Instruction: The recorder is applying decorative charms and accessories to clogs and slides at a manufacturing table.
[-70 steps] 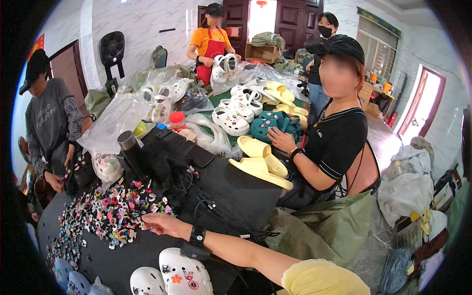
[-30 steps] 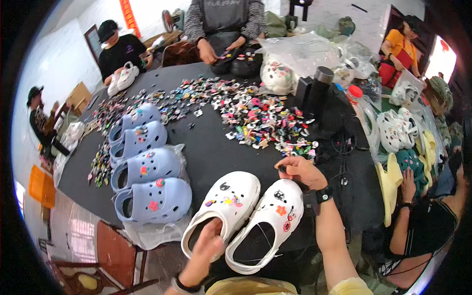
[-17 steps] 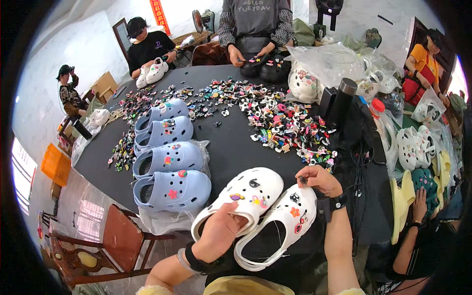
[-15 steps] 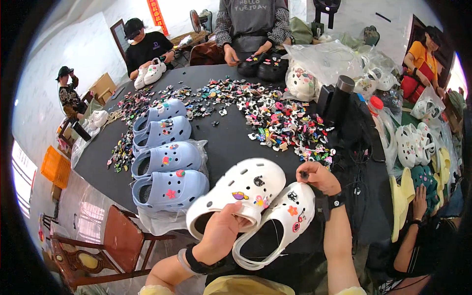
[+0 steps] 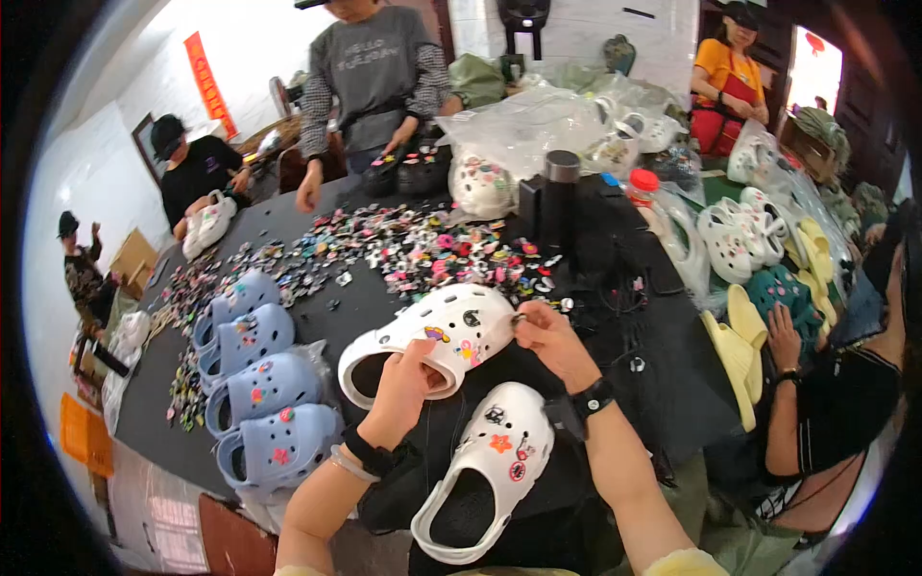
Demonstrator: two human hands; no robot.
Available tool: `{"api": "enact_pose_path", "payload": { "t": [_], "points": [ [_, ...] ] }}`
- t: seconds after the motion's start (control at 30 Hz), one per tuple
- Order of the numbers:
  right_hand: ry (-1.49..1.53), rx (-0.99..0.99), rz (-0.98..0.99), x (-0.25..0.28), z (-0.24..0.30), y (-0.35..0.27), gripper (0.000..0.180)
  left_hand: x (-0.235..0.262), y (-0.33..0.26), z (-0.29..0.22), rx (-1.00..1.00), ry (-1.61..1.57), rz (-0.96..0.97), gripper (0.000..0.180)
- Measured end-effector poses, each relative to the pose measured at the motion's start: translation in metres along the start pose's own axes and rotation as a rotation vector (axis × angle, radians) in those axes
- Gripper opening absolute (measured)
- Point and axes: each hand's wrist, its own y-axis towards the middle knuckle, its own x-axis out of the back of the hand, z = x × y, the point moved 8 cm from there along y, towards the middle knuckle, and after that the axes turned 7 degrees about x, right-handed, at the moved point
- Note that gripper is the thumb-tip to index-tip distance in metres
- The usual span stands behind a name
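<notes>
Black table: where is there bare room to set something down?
A nearly bare patch lies between the blue clogs, the charm pile and the held white clog; another, between the right forearm and the yellow slides. Crowded: the table's far middle, under charms.

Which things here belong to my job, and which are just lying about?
Likely in the job:
white clog in left hand
small dark piece in right hand
other white clog
charm pile

Seemingly just lying about:
black flask
red-lidded jar
orange crate
</notes>
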Motion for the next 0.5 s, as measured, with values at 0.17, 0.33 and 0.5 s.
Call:
{"api": "enact_pose_path", "payload": {
  "t": [0.17,0.33,0.5],
  "points": [
    [-0.411,0.017,0.1,-0.007,0.008,0.002,0.019,-0.012,0.025,0.006,-0.132,-0.022,0.163,0.036],
    [-0.433,0.084,0.2,-0.025,0.004,0.014,0.016,-0.001,0.017,0.015,-0.119,0.024,0.114,0.036],
    [-0.394,0.1,0.157,-0.009,0.009,0.01,0.014,-0.012,0.017,0.028,-0.14,0.054,0.028,0.033]
  ]
}}
